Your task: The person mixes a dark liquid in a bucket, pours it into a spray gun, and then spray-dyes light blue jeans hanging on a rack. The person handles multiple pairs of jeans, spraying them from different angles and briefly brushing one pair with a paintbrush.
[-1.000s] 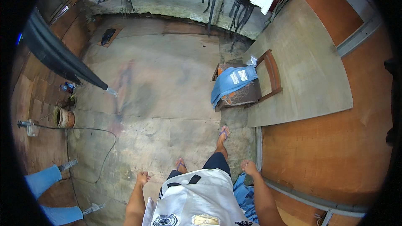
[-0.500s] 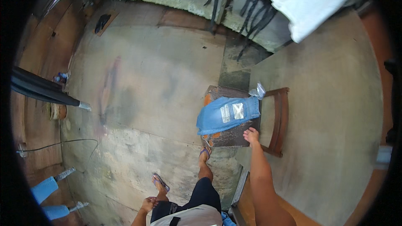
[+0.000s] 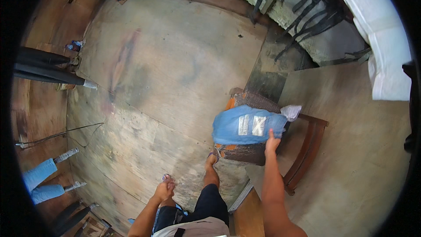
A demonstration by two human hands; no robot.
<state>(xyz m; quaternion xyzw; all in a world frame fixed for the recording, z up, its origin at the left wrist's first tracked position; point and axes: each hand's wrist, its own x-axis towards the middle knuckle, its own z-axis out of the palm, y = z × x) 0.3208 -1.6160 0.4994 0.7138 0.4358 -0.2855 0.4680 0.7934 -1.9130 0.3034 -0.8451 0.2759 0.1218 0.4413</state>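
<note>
A blue folded garment (image 3: pixel 245 125) with two pale labels lies on the seat of a wooden chair (image 3: pixel 307 149) in front of me. My right hand (image 3: pixel 272 141) reaches out and touches the garment's near right edge, fingers on the cloth. A small white piece of cloth (image 3: pixel 291 111) sticks out at the garment's far right corner. My left hand (image 3: pixel 164 189) hangs by my left thigh with fingers loosely curled, holding nothing that I can see. My sandalled feet stand on the concrete floor (image 3: pixel 166 83) just left of the chair.
A white cloth (image 3: pixel 377 39) hangs at the upper right above a stone ledge with dark straps (image 3: pixel 315 13). Dark pipes (image 3: pixel 48 68) jut in from the left. Another person's legs in jeans (image 3: pixel 44 180) stand at lower left. A cable (image 3: pixel 61 134) runs along the floor.
I have stepped closer to the chair. My right hand, at my side a second ago, has reached out onto the blue garment. My left hand stays low.
</note>
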